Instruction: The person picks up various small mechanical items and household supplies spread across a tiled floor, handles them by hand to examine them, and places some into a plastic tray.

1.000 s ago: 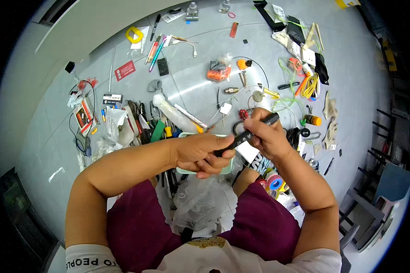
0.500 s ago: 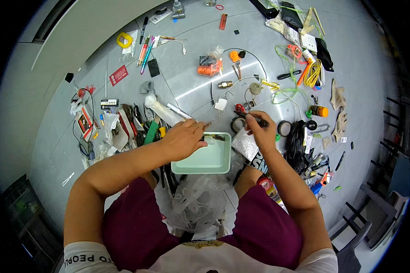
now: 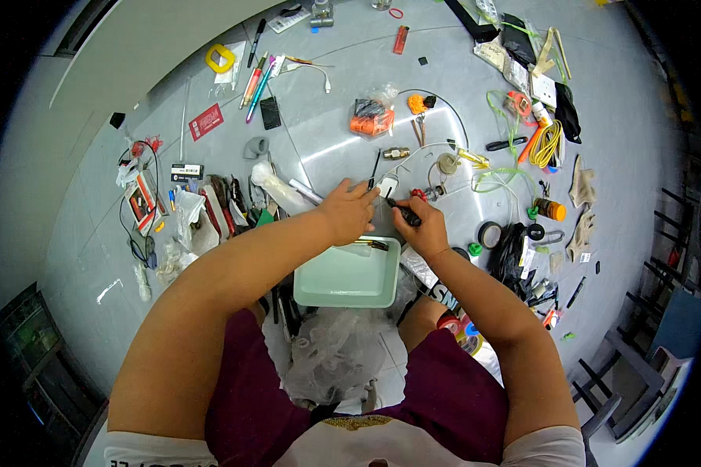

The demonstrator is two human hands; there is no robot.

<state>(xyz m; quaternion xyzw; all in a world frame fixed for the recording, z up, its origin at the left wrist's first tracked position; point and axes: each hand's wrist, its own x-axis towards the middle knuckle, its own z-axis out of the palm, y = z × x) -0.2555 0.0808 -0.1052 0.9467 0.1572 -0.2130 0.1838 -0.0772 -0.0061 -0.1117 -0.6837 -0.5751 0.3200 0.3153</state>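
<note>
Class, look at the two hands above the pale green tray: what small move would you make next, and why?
Probably bring the dark tool in the right hand back over the pale green tray and set it down. Both hands meet just past the tray's far rim, the left hand fingertips by the tool's tip, and the tray is almost bare.

Both hands (image 3: 349, 212) (image 3: 419, 227) above pale green tray (image 3: 343, 282), right gripping black tool (image 3: 403, 212).

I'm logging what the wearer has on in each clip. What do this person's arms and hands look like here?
Both forearms are bare from the short sleeves down. The left hand and right hand wear no gloves, and no watch, ring or bracelet shows. The sleeves are white, at the lower edge of the picture; the left sleeve carries dark printed lettering. The shorts are maroon.
</note>
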